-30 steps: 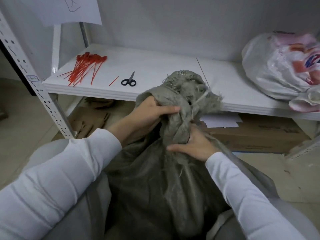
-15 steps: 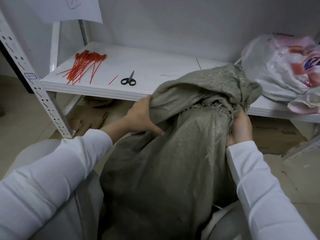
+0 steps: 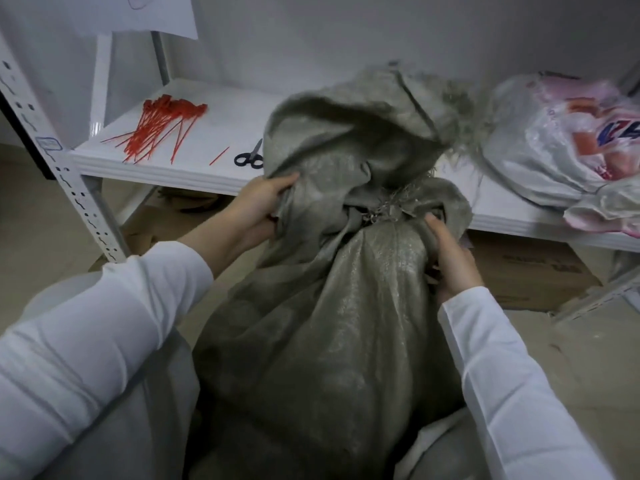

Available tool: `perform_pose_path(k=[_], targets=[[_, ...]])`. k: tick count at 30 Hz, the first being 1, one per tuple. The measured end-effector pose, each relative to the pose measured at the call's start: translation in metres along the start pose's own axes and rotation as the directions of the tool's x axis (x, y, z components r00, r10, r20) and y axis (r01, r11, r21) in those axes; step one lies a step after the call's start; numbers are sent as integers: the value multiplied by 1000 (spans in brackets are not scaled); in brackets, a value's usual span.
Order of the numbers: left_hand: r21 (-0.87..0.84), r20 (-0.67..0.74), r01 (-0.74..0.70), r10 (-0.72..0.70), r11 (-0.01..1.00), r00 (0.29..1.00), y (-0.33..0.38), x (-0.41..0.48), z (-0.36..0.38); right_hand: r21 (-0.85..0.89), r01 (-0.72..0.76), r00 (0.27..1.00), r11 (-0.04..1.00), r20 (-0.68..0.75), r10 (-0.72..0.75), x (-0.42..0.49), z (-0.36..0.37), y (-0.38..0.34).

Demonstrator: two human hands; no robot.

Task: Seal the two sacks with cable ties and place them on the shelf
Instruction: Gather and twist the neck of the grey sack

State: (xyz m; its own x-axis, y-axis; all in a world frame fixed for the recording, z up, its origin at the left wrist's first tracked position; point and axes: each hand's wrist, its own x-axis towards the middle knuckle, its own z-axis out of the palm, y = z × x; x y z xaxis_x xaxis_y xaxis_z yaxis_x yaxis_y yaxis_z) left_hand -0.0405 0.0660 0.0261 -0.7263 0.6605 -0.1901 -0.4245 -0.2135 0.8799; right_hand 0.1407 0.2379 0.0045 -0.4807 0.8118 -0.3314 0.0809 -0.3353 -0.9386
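**Grey sack** [image 3: 346, 306]: standing in front of the shelf [image 3: 166, 173]. Its floppy top is rising past the shelf's front edge. The neck is bunching tight under frayed threads, and whether a tie is circling it cannot be made out. The cloth is hiding the contents, and the body is bulging full.

**Left hand** [image 3: 256, 209]: gripping a fold of the loose top at the shelf's front edge, fingers curled into the cloth.

**Right hand** [image 3: 450, 258]: clutching the sack just under the neck, below the shelf edge.

**White sack** [image 3: 561, 143]: lying on the shelf's right end, filled, with printed packaging showing through. Its closure is not showing.

**Cable ties** [image 3: 159, 129]: a red bundle lying on the shelf's left end. One loose tie [image 3: 219, 156] is lying nearer the front edge, beside the scissors [image 3: 249, 157].

**Box** [image 3: 533, 271]: cardboard, sitting under the shelf.

**Progress, as judged:** one sack is apparently sitting shelved already. The grey one is looking gathered at the neck and is probably being readied for lifting. Its seal is remaining unconfirmed. It is still needing hoisting onto the shelf, between the scissors and the white sack.
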Motion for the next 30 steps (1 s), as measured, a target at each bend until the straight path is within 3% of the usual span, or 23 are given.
perform_pose_path(k=[6, 11, 14, 16, 20, 22, 24, 26, 28, 30], targets=[[-32, 59, 95, -93, 995, 994, 0, -15, 7, -30, -71, 968, 997, 238, 76, -4, 13, 8], [-78, 5, 119, -119, 990, 993, 2, -4, -4, 332, 43, 921, 942, 352, -166, -12, 9, -8], [166, 100, 173, -191, 971, 977, -8, -5, -6, 532, 12, 851, 847, 439, -287, -15, -6, -18], [344, 164, 240, -310, 908, 936, -19, -10, -2, 594, -3, 843, 805, 434, -317, -11, -12, -20], [614, 255, 250, -488, 749, 835, -36, -23, 6, 598, -72, 800, 798, 513, -312, -14, -14, -17], [666, 228, 210, -463, 716, 857, -39, -24, 9, 556, -70, 799, 828, 528, -287, -17, -13, -16], [581, 182, 173, -334, 795, 925, -34, -21, 13, 457, -40, 846, 889, 489, -213, -14, -10, -18], [388, 117, 154, -214, 909, 970, -23, -16, 13, 301, -6, 926, 954, 363, -108, -7, -6, -18], [183, 51, 112, -123, 977, 991, -9, -12, 13, 135, 28, 992, 990, 119, -45, 4, -9, -13], [-3, 14, 38, -38, 999, 999, 2, -9, 9, 40, 91, 991, 995, -99, -87, 13, -15, -9]])
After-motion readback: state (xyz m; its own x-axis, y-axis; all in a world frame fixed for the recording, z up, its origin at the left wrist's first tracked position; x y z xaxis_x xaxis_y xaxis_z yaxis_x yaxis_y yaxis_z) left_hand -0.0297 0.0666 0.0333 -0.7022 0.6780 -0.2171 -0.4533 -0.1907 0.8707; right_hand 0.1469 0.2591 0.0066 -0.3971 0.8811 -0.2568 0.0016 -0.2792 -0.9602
